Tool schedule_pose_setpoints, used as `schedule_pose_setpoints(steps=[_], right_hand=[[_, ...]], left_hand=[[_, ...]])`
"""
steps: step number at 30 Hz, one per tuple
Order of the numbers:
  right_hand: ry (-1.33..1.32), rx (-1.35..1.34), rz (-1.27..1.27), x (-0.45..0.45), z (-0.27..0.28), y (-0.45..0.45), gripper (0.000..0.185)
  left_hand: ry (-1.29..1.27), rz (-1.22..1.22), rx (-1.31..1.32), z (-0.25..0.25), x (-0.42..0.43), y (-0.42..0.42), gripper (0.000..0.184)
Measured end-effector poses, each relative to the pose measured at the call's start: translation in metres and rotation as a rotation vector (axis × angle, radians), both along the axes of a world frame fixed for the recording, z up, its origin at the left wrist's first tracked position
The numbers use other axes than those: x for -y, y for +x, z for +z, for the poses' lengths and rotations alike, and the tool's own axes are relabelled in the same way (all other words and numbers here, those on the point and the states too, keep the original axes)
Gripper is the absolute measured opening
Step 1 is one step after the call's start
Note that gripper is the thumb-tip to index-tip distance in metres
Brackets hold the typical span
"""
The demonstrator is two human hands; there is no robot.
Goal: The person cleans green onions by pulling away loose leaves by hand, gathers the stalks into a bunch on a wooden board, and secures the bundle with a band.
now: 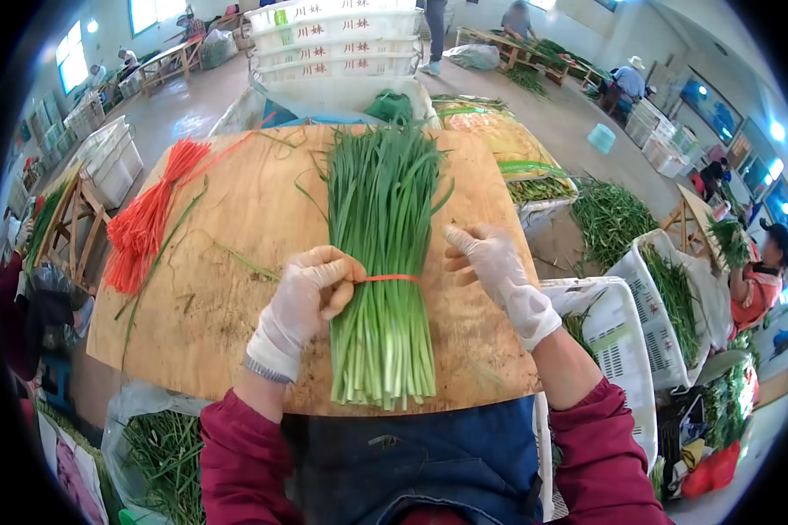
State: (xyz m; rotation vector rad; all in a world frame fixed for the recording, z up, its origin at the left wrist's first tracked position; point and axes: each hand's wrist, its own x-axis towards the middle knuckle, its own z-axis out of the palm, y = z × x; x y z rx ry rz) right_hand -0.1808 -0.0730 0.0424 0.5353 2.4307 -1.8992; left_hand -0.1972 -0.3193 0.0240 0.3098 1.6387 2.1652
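A thick bundle of long green leafy stalks (385, 210) lies on the wooden board (236, 341), pale cut ends toward me. An orange-red tie (394, 277) crosses its lower half. At the bundle's left edge my gloved left hand (311, 293) pinches the tie, fingers closed. My gloved right hand (490, 267) hovers to the right of the bundle, apart from it, its fingers loosely curled and spread with nothing visible between them. A bunch of loose orange-red ties (153, 219) rests on the board's left side.
White crates (333, 44) are stacked beyond the board. Crates of greens (665, 289) stand at the right, and a bag of greens (162, 446) is at lower left. Stray stalks (162, 254) lie on the board. A person in orange (757, 289) works at far right.
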Motion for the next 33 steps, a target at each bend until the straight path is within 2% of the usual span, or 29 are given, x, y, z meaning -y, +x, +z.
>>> schedule_pose_setpoints(steps=[3,6,9,10,13,16,18,19,21,23,24,26,28,29,31,32,33], right_hand=[[0.104,0.182,0.076,0.016,0.002,-0.014,0.047],[-0.095,-0.122,0.255,0.037,-0.028,-0.052,0.052],[-0.233,0.063,0.185,0.062,-0.031,-0.082,0.055],[-0.267,0.166,0.142,0.071,-0.01,-0.076,0.054],[-0.237,0.226,0.056,0.082,-0.008,-0.089,0.048],[-0.443,0.027,0.128,0.092,-0.029,-0.107,0.036],[-0.634,0.02,0.158,0.094,-0.043,-0.122,0.026],[-0.641,0.024,0.199,0.095,-0.036,-0.12,0.025],[-0.657,0.054,0.267,0.095,-0.011,-0.101,0.023],[-0.642,-0.097,0.349,0.092,0.024,-0.077,0.025],[-0.598,-0.207,0.381,0.09,0.04,-0.068,0.027],[-0.55,-0.424,0.416,0.084,0.07,-0.049,0.031],[-0.55,-0.643,0.417,0.078,0.097,-0.029,0.039],[-0.535,-0.698,0.415,0.073,0.109,-0.021,0.048],[-0.398,-0.864,0.372,0.065,0.136,-0.006,0.045],[-0.387,-0.901,0.377,0.055,0.146,-0.004,0.042],[-0.374,-0.937,0.381,0.046,0.152,-0.003,0.039]], left_hand=[[0.011,0.016,0.098,-0.006,0.013,-0.007,0.023],[-0.016,0.056,0.126,-0.012,0.035,-0.013,0.024],[-0.051,0.059,0.091,-0.022,0.051,-0.021,0.024],[-0.109,0.049,0.049,-0.025,0.058,-0.025,0.024],[0.008,-0.031,0.204,-0.041,0.072,-0.04,0.019],[0.045,-0.061,0.206,-0.046,0.07,-0.052,0.016],[-0.104,-0.055,0.129,-0.025,0.06,-0.045,0.015],[-0.179,-0.047,0.096,-0.018,0.059,-0.041,0.014],[-0.317,-0.157,-0.194,-0.019,0.061,-0.039,0.013],[-0.424,-0.276,-0.197,0.027,0.05,-0.021,0.014],[-0.619,-0.288,-0.286,0.045,0.044,-0.014,0.016],[-0.695,-0.206,-0.929,0.05,0.034,-0.004,0.013],[-0.76,-0.022,-1.435,0.067,0.02,0.012,0.01],[-0.876,-0.056,-1.359,0.081,0.012,0.019,0.012],[-1.098,-0.124,-1.198,0.109,-0.001,0.032,0.019],[-1.276,-0.118,-1.334,0.121,-0.007,0.039,0.019],[-1.269,-0.05,-1.445,0.116,-0.009,0.037,0.019]])
